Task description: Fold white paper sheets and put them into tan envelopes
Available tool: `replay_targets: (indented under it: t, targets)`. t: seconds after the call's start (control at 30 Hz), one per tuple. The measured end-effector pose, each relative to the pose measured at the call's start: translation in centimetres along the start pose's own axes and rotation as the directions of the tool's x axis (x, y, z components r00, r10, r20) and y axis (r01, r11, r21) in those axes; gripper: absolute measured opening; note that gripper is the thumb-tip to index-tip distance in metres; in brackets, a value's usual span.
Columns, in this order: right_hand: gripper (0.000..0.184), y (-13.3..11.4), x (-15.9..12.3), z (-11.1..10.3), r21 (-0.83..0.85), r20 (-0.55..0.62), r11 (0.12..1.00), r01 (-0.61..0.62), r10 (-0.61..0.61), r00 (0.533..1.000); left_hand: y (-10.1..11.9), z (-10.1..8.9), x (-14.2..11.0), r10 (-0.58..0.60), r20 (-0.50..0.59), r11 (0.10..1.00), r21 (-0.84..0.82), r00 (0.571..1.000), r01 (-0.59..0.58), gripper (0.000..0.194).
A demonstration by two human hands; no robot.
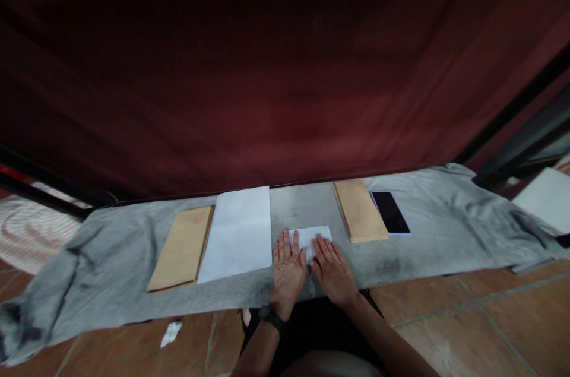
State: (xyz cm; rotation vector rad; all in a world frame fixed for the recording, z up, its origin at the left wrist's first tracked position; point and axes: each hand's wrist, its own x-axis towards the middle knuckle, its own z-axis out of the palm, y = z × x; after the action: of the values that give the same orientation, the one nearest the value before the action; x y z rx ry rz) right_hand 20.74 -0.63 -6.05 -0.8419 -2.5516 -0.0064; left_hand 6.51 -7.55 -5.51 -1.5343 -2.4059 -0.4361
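A small folded white paper (308, 237) lies flat on the grey cloth near its front edge. My left hand (288, 267) rests palm down over the paper's left side, its fingers stretched out. On the right side of the same paper, my right hand (333, 270) also lies flat with fingers extended. Both hands cover much of the paper, so its lower part is partly hidden. Left of my hands is a stack of white sheets (238, 234), apart from them. A dark watch (271, 317) is on my left wrist.
Brown envelopes (180, 249) lie at the left, with another pile of brown envelopes (361, 211) at the right beside a phone (390, 212). The grey cloth (427, 216) covers a long narrow surface against a dark red panel (285, 98). A crumpled white scrap (171, 333) is on the tiled floor.
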Motion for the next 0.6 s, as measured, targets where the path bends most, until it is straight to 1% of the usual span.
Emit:
replay_targets:
  t: [0.1, 0.2, 0.23, 0.3, 0.37, 0.43, 0.5, 0.6]
  targets:
    - [0.056, 0.9, -0.7, -0.1, -0.024, -0.015, 1.000, 0.010, -0.010, 1.000, 0.1, -0.1, 0.0, -0.021, -0.005, 1.000, -0.006, 1.000, 0.021, 0.057]
    - [0.058, 1.4, -1.2, 0.0, -0.035, -0.032, 0.999, 0.011, -0.012, 0.999, 0.7, -0.6, -0.7, -0.022, -0.008, 1.000, -0.014, 1.000, 0.022, 0.058]
    - [0.058, 1.4, -1.3, 0.1, -0.039, -0.032, 0.999, 0.010, -0.011, 0.999, 1.0, -0.8, -1.1, -0.002, -0.001, 1.000, -0.019, 1.000, 0.002, 0.058]
    - [0.058, 1.5, -1.4, 0.2, -0.048, -0.019, 0.999, 0.015, -0.016, 1.000, 1.6, -1.3, -1.9, 0.087, 0.035, 0.995, -0.047, 0.996, -0.086, 0.058]
    - [0.059, 1.5, -1.5, 0.2, -0.058, 0.001, 0.998, 0.025, -0.025, 1.000, 2.1, -2.0, -2.7, 0.204, 0.085, 0.976, -0.093, 0.975, -0.196, 0.057]
    - [0.060, 1.6, -1.5, 0.1, -0.067, 0.018, 0.997, 0.036, -0.035, 0.999, 2.2, -2.6, -3.3, 0.293, 0.128, 0.952, -0.132, 0.947, -0.277, 0.057]
    - [0.061, 1.6, -1.5, 0.0, -0.073, 0.024, 0.997, 0.036, -0.034, 0.999, 1.9, -3.2, -3.7, 0.336, 0.153, 0.937, -0.151, 0.929, -0.314, 0.059]
    - [0.062, 1.7, -1.5, -0.2, -0.073, 0.027, 0.997, 0.035, -0.033, 0.999, 0.9, -3.7, -3.9, 0.353, 0.183, 0.932, -0.152, 0.917, -0.328, 0.066]
